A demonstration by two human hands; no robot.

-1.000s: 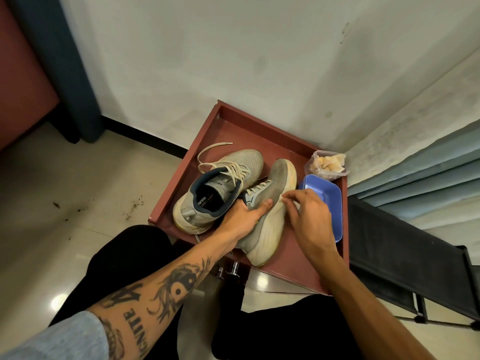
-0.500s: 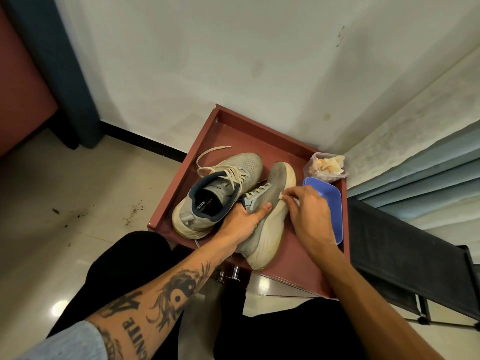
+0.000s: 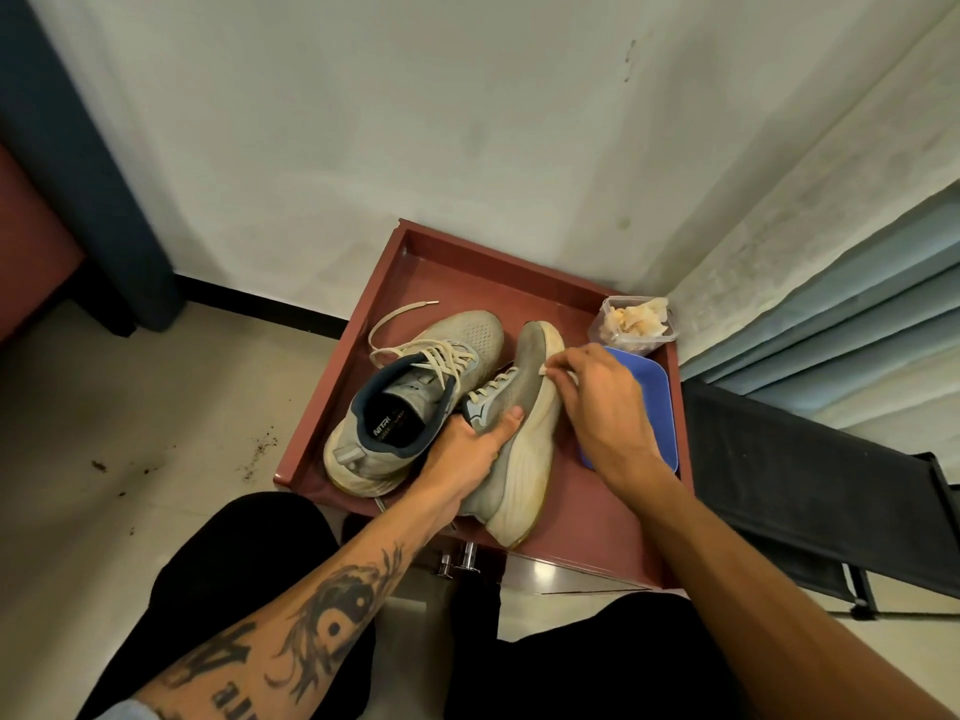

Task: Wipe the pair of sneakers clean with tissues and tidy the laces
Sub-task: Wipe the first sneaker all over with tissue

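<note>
Two grey sneakers lie in a red-brown tray (image 3: 447,272). The left sneaker (image 3: 415,397) stands upright with its loose lace trailing to the far left. The right sneaker (image 3: 524,423) is tipped on its side, sole facing right. My left hand (image 3: 467,449) grips this tipped sneaker near its collar, thumb on the upper. My right hand (image 3: 597,397) pinches a small white tissue (image 3: 545,370) against the sneaker's forefoot edge; most of the tissue is hidden under the fingers.
A clear tub of crumpled tissues (image 3: 634,324) sits in the tray's far right corner, with a blue dish (image 3: 654,392) just in front of it. A black folding frame (image 3: 810,491) stands to the right. The wall is close behind the tray. Dirt specks lie on the floor at left.
My right hand has slid the tissue along the tipped sneaker toward its toe. My left hand keeps the same hold. The camera shifted slightly.
</note>
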